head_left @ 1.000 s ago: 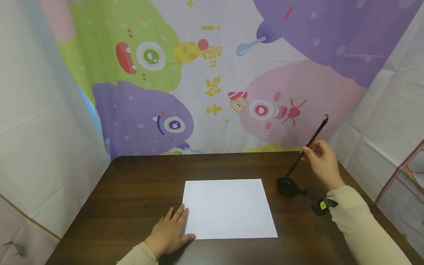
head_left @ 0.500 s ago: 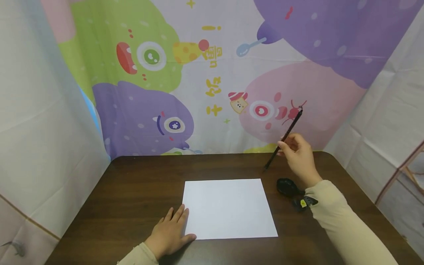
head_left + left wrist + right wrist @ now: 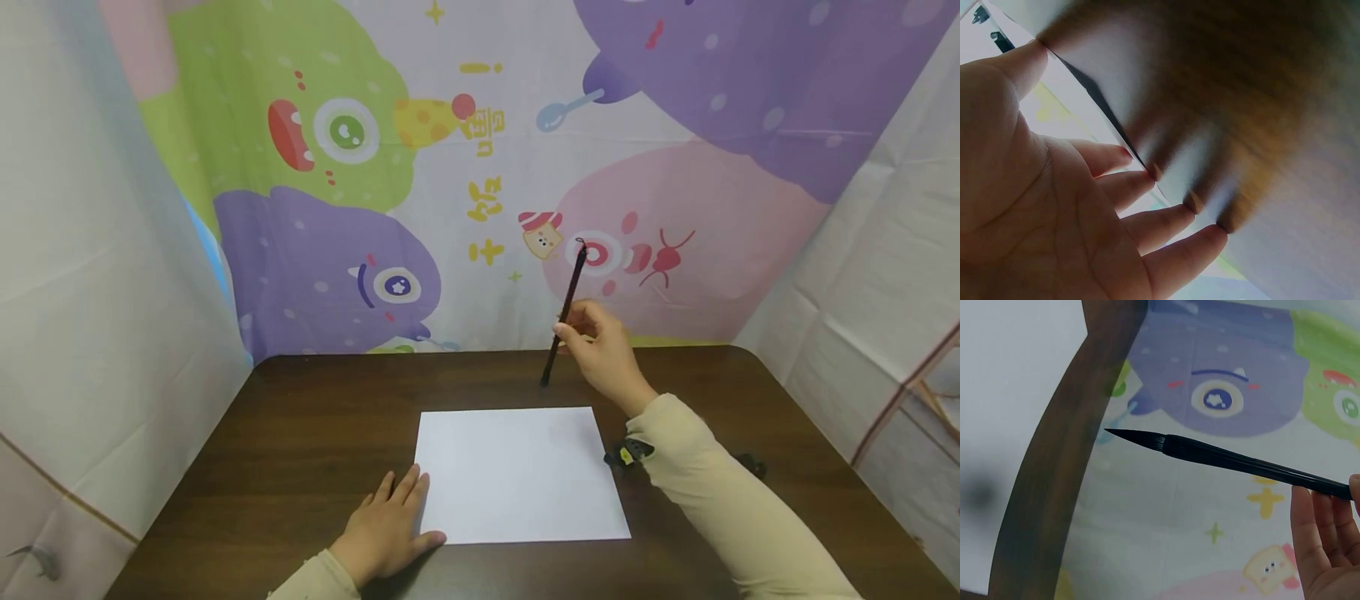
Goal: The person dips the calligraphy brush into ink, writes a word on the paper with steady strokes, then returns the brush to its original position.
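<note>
1. Brush [image 3: 570,292] in your right grip [image 3: 603,350]: thumb and fingers are clamped on its dark handle, partway along its length
2. You hold it steeply, top end up and leaning a little to the right, bristle end down; in the head view that lower end shows between the far edge of the paper [image 3: 517,475] and the back edge of the desk [image 3: 300,433]
3. From your right wrist you see the bristles [image 3: 1135,439] drawn to a dark point, apart from the paper
4. White and flat, the paper lies about midway between the desk's left and right edges
5. Your left grip [image 3: 386,525] has its fingers apart and clasps nothing; the fingertips rest at the paper's left edge, the thumb at its near left corner
6. On your right wrist sits a black device [image 3: 633,450] with a yellow patch, seen over the paper's right edge
7. Past your right sleeve [image 3: 727,500], toward the desk's right edge, a dark object [image 3: 752,465] shows, mostly hidden
8. Behind the desk's back edge hangs a printed cloth [image 3: 480,308] with green, purple and pink cartoon figures
</note>
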`<state>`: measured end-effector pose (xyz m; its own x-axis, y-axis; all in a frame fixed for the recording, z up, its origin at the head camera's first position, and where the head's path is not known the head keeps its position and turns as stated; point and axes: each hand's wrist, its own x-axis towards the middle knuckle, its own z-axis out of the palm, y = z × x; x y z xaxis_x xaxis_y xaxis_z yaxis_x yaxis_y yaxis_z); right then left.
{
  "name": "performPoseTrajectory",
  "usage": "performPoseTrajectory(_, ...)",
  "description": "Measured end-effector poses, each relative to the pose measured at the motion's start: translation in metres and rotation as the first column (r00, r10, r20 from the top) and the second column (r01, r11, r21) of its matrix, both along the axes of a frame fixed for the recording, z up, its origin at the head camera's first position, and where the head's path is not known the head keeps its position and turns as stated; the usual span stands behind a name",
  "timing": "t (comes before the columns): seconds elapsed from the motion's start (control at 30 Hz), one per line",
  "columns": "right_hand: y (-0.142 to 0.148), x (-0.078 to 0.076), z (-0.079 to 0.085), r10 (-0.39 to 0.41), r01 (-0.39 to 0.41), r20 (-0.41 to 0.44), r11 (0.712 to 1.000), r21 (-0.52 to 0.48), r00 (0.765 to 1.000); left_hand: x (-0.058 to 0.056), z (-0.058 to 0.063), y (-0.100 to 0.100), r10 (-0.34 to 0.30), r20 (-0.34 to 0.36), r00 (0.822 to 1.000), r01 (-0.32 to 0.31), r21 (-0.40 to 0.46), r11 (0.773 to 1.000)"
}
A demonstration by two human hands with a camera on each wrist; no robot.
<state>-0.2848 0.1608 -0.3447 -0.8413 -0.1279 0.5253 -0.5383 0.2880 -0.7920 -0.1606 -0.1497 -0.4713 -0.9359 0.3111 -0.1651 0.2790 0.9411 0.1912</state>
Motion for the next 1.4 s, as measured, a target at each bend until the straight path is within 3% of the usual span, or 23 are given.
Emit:
performPoseTrajectory(0.27,-0.032,-0.003,-0.006,0.067,-0.067,0.013,0.998,-0.003,0.998,0.000,0.001,0.000,-0.004,0.009,1.000,0.004,0.008,1.000)
performPoseTrajectory(0.53,-0.063,-0.003,-0.026,0.107,-0.107,0.024,0.994,-0.027,0.994,0.000,0.002,0.000,-0.004,0.029,1.000,0.003,0.007,1.000)
performPoseTrajectory(1.13,-0.111,-0.009,-0.052,0.133,-0.135,0.033,0.989,0.054,0.991,-0.002,-0.002,0.001,-0.001,0.010,1.000,0.001,-0.012,1.000)
performPoseTrajectory(1.4,-0.120,-0.009,-0.062,0.108,-0.111,0.044,0.989,0.093,0.993,-0.001,-0.002,0.000,-0.006,-0.002,1.000,0.006,-0.005,1.000)
